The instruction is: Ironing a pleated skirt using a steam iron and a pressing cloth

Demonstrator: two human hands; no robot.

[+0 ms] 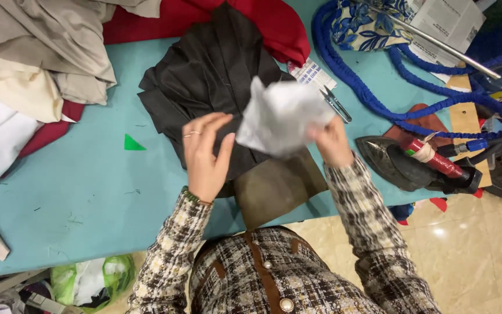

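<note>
Teal worktable with dark fabric. Right hand pinches a white cloth held above it; left hand open, empty, close by. Gripping both corners would spread it evenly.

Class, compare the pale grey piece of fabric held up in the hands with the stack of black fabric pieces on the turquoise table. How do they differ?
The pale grey piece of fabric is light, small and crumpled; the stack of black fabric pieces is dark, larger and spread fairly flat. The grey piece is lifted off the turquoise table, pinched by the right hand with the left hand open beside it; the black stack rests on the table. Both are cut cloth.
</note>
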